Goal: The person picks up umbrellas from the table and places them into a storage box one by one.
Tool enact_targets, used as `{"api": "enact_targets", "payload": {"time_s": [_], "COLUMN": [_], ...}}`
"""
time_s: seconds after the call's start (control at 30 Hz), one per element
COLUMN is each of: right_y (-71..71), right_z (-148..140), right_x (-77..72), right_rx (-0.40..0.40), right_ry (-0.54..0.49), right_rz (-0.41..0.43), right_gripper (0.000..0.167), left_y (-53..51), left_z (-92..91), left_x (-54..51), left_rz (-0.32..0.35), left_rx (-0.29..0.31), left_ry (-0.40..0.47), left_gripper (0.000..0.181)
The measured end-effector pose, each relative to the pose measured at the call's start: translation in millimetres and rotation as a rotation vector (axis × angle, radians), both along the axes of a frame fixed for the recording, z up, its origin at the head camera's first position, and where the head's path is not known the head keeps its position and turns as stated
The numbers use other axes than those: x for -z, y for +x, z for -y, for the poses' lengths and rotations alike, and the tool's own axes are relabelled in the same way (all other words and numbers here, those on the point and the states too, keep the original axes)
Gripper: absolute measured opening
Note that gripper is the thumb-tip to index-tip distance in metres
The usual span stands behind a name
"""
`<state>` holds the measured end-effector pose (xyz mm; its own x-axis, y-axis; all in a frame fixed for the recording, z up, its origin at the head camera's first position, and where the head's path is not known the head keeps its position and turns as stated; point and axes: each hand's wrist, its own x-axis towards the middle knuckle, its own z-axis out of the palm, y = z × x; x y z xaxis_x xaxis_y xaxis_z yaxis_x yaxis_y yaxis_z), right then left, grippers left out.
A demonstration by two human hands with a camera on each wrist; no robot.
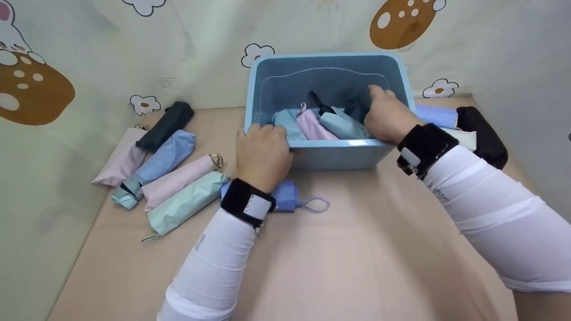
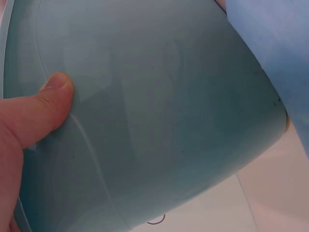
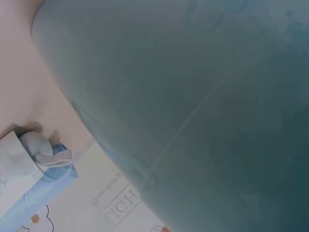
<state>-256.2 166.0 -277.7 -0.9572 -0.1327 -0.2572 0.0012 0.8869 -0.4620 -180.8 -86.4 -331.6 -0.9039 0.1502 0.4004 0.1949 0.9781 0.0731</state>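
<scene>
A blue bin (image 1: 332, 156) stands at the back of the table, holding a blue folded umbrella (image 1: 289, 125), a pink one (image 1: 316, 127), a pale teal one (image 1: 342, 125) and a dark one (image 1: 356, 110). My left hand (image 1: 264, 156) grips its front left corner; in the left wrist view the thumb of that hand (image 2: 36, 108) presses on the bin wall (image 2: 154, 96). At the front right corner my right hand (image 1: 392, 115) holds the rim, partly inside. The right wrist view shows the bin wall (image 3: 145, 87) but no hand.
Several folded umbrellas, among them a mint one (image 1: 185, 205) and a dark one (image 1: 167, 125), lie at the left. A blue-violet one (image 1: 285, 196) lies under my left wrist. Right of the bin are a violet one (image 1: 437, 117) and a black one (image 1: 482, 136). A patterned curtain (image 1: 200, 35) hangs behind.
</scene>
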Motion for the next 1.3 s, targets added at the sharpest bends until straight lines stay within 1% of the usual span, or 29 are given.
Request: {"api": "enact_targets", "payload": {"time_s": [0.1, 0.2, 0.27, 0.37, 0.47, 0.53, 0.6, 0.73, 0.9, 0.97, 1.03, 1.1, 1.17, 1.23, 1.3], "right_y": [1.5, 5.7, 10.5, 19.0, 26.2, 29.3, 30.5, 30.2, 31.9, 31.7, 30.7, 29.0, 26.6, 23.5, 19.1], "right_z": [-1, -1, -1, -3, -8, -13, -20, -38, -53, -57, -61, -66, -75, -88, -105], "right_x": [0.8, 3.3, 5.9, 11.4, 17.8, 21.6, 25.1, 32.1, 40.2, 40.9, 40.4, 40.1, 40.7, 43.5, 47.8], "right_rx": [-0.007, -0.002, -0.002, -0.024, -0.081, -0.108, -0.121, -0.124, -0.178, -0.196, -0.193, -0.166, -0.107, -0.033, 0.033], "right_ry": [-0.022, -0.067, -0.108, -0.174, -0.171, -0.144, -0.124, -0.167, -0.202, -0.232, -0.276, -0.327, -0.36, -0.36, -0.321], "right_rz": [-0.035, -0.109, -0.2, -0.388, -0.58, -0.66, -0.701, -0.697, -0.678, -0.684, -0.685, -0.667, -0.622, -0.56, -0.49], "right_gripper": [0.075, 0.07, 0.065, 0.053, 0.042, 0.038, 0.036, 0.034, 0.031, 0.029, 0.029, 0.032, 0.038, 0.045, 0.053], "left_y": [0.0, -0.2, -0.4, -1.0, -2.3, -3.8, -5.6, -9.2, -11.5, -11.8, -12.4, -13.0, -13.5, -13.9, -14.0], "left_z": [0.2, 0.2, 0.2, -0.6, -1.6, -1.8, -1.7, -0.6, 0.1, -0.1, -0.6, -0.8, -0.9, -0.9, -1.0], "left_x": [-0.6, -0.9, -1.0, -1.4, -2.6, -3.8, -5.3, -7.4, -8.3, -8.7, -9.2, -9.4, -9.2, -9.1, -9.2], "left_rz": [0.0, 0.01, 0.017, 0.025, 0.037, 0.047, 0.057, 0.067, 0.079, 0.079, 0.071, 0.064, 0.063, 0.066, 0.072], "left_rx": [0.0, -0.001, -0.002, -0.002, 0.001, 0.006, 0.008, 0.004, -0.002, -0.003, 0.0, 0.002, 0.003, 0.002, -0.001], "left_ry": [-0.001, -0.002, -0.004, -0.006, -0.013, -0.017, -0.019, -0.014, -0.007, -0.01, -0.014, -0.019, -0.021, -0.022, -0.019], "left_gripper": [0.024, 0.025, 0.025, 0.024, 0.022, 0.023, 0.025, 0.031, 0.043, 0.045, 0.044, 0.042, 0.042, 0.041, 0.04]}}
